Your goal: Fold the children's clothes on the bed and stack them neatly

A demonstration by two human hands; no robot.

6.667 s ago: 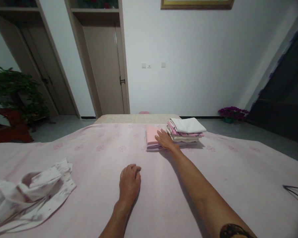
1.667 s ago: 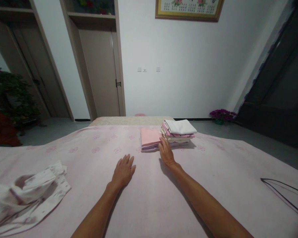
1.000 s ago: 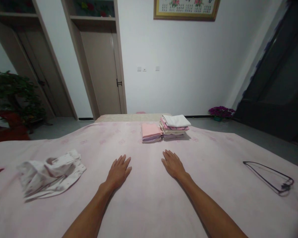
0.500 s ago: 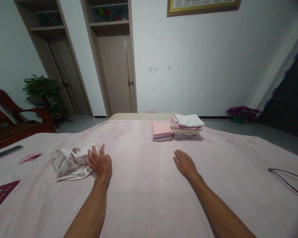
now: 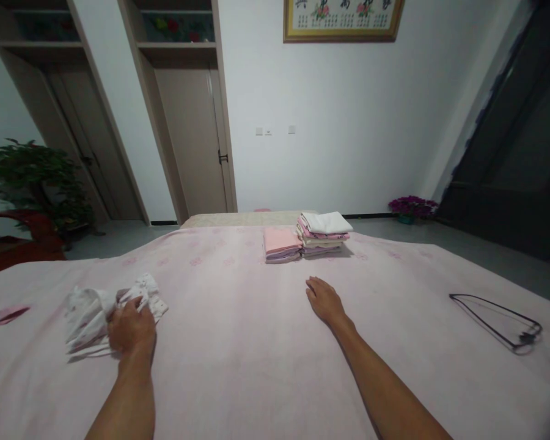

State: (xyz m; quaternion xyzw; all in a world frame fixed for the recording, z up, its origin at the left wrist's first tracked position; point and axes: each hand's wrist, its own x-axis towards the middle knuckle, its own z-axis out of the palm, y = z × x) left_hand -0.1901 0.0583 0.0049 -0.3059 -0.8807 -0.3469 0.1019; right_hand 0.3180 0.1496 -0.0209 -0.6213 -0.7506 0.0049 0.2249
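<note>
My left hand is closed on a crumpled white garment with small dark prints that lies at the left of the pink bedspread. My right hand rests flat on the bedspread near the middle, fingers stretched out and holding nothing. Further back sit a folded pink cloth and, right beside it, a taller stack of folded clothes with a white piece on top. Both stacks are well beyond my right hand.
A black wire hanger lies on the bed at the right. A small pink item lies at the far left edge. Beyond the bed are closet doors, a potted plant, a red wooden chair and a flower pot.
My right hand has drawn back from the folded stacks to the middle of the bed. My left hand has gone left to the crumpled white garment and closed on it.
</note>
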